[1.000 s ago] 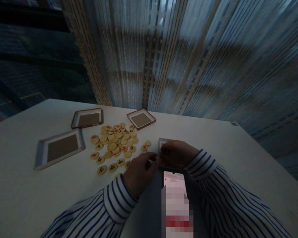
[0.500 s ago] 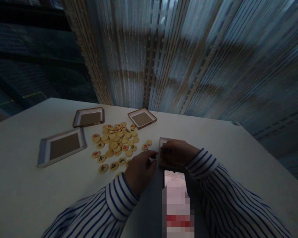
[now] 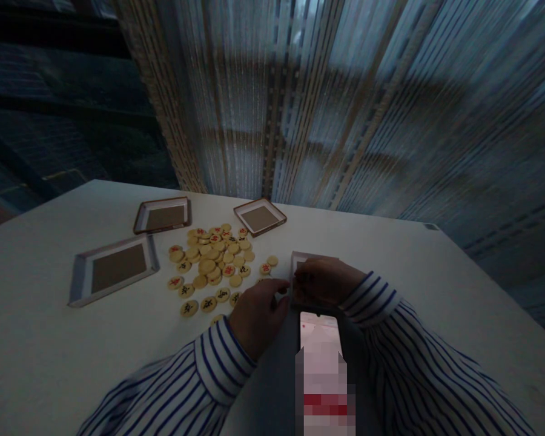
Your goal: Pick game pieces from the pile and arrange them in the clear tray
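Observation:
My left hand [image 3: 258, 316] rests just left of a shallow open box [image 3: 315, 256], its fingertips near the box's left edge. The index finger and thumb are loosely bent with a gap between them, and I see nothing held there. Over that box is my right hand [image 3: 329, 280], fingers curled down inside it; what they hold, if anything, is hidden. Left of my left hand lies a loose pile of round xiangqi pieces [image 3: 213, 254], some showing red or black characters. Two pieces [image 3: 269, 265] lie apart, between the pile and the box.
Three more shallow trays stand on the white table [image 3: 367, 236]: a large pale one [image 3: 79, 278] at left, a brown-rimmed one [image 3: 188, 215] behind it, and a smaller one [image 3: 279, 224] at the back. A lit phone [image 3: 318, 333] lies between my forearms. String curtains [image 3: 290, 109] hang beyond.
My left hand has shifted very slightly, its fingertips a little lower. The right hand, box and trays stay in place.

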### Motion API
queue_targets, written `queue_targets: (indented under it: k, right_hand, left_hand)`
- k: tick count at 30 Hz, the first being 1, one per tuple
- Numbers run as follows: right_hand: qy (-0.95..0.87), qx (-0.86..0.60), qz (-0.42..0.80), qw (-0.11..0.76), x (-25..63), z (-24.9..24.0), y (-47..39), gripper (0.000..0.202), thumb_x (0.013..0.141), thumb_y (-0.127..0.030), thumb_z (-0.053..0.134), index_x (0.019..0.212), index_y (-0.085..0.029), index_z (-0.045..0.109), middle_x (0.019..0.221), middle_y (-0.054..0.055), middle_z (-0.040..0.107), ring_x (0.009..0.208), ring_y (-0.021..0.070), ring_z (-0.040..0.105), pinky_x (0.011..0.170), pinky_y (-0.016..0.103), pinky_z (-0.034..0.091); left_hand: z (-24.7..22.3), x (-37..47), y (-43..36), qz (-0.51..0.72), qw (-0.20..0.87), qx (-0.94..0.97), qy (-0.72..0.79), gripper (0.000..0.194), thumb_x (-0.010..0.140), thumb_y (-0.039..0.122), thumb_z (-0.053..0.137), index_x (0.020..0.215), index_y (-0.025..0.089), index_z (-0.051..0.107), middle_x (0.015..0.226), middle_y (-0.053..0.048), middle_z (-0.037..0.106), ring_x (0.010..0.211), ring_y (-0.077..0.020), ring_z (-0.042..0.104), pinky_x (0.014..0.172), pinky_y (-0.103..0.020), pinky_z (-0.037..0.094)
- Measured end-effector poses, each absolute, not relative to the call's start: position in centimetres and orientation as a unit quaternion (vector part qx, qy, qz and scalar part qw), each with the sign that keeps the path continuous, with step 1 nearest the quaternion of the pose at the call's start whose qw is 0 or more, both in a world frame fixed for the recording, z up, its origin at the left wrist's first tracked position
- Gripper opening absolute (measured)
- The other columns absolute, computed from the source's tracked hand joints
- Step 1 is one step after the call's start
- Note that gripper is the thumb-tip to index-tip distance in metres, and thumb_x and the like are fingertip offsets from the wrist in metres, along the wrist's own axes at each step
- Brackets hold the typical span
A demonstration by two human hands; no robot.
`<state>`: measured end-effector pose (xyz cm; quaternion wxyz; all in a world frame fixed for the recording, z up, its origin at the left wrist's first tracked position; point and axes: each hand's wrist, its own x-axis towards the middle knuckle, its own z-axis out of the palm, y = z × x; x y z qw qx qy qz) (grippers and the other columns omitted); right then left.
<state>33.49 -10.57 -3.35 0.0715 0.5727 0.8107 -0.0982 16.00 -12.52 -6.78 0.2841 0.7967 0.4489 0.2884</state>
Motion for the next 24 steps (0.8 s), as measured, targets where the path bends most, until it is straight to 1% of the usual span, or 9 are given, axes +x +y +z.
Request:
queue_targets:
  k: [8, 16, 21, 24]
  right_hand:
    - [0.816, 0.563, -0.109, 0.069, 33.6, -3.4, -10.6, 0.02, 0.076, -0.021, 0.049, 0.084, -0.019, 0.068, 0.083, 0.006, 0.066, 0.072, 0.0152, 0.058, 0.058, 0.023, 0.034]
    - [0.821, 0.56, -0.094, 0.065, 33.8, -3.7, -10.5, 0.019, 0.075, -0.02, 0.051, 0.084, -0.019, 0.068, 0.082, 0.006, 0.067, 0.071, 0.0157, 0.059, 0.057, 0.023, 0.034]
    - [0.825, 0.554, -0.114, 0.02, 34.5, -3.3, -10.4, 0.023, 0.079, -0.03, 0.051, 0.091, -0.018, 0.066, 0.084, 0.007, 0.067, 0.072, 0.0166, 0.059, 0.061, 0.024, 0.038]
    - [0.819, 0.567, -0.088, -0.024, 34.7, -2.3, -10.6, 0.024, 0.077, -0.024, 0.052, 0.096, -0.016, 0.065, 0.088, 0.008, 0.066, 0.077, 0.0171, 0.059, 0.068, 0.026, 0.042]
  left_hand:
    - [-6.8, 15.9, -12.5, 0.295, 0.272, 0.802, 0.443, 0.025, 0.073, 0.016, 0.053, 0.096, 0.015, 0.064, 0.074, -0.004, 0.067, 0.056, -0.013, 0.059, 0.058, -0.026, 0.049]
    - [-6.9, 16.0, -12.3, 0.294, 0.271, 0.802, 0.443, 0.027, 0.072, 0.014, 0.054, 0.097, 0.015, 0.064, 0.072, -0.004, 0.067, 0.055, -0.0131, 0.058, 0.057, -0.026, 0.048]
    - [-6.6, 15.7, -12.0, 0.323, 0.256, 0.796, 0.443, 0.025, 0.071, 0.014, 0.054, 0.095, 0.015, 0.064, 0.072, -0.003, 0.067, 0.053, -0.0124, 0.057, 0.055, -0.025, 0.047]
    - [-5.9, 14.8, -11.5, 0.368, 0.246, 0.778, 0.445, 0.023, 0.073, 0.016, 0.053, 0.094, 0.015, 0.064, 0.076, -0.004, 0.068, 0.056, -0.0121, 0.057, 0.058, -0.026, 0.048]
